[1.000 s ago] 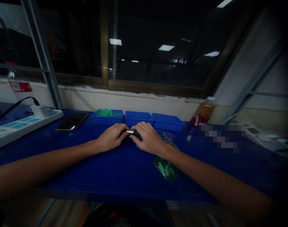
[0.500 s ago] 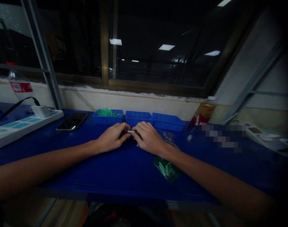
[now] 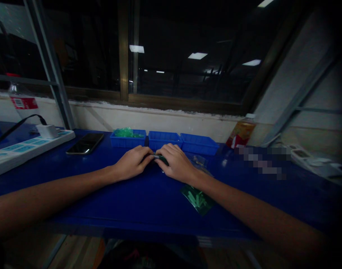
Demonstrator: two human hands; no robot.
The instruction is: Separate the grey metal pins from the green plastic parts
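Note:
My left hand (image 3: 134, 162) and my right hand (image 3: 176, 162) meet above the middle of the blue table. Between their fingertips is a small dark green piece with a pale, silvery strip (image 3: 156, 156); most of it is hidden by the fingers, and its kind does not show. Both hands are closed, thumbs pressed against the fingers at either end of it. Beneath my right forearm lies a clear bag of pale green sticks (image 3: 197, 200). Another clear bag (image 3: 200, 161) rests just beyond my right wrist, its contents hard to make out.
Along the wall stand a blue bin of green plastic (image 3: 127, 139) and two more blue bins (image 3: 165, 139). Left are a phone (image 3: 85, 144), a white power strip (image 3: 30, 151) and a red-labelled bottle (image 3: 22, 102). An amber drink bottle (image 3: 240, 132) stands back right.
The small piece turns slightly between my fingers, its pale strip looking narrower and duller now. Both hands stay almost in the same place.

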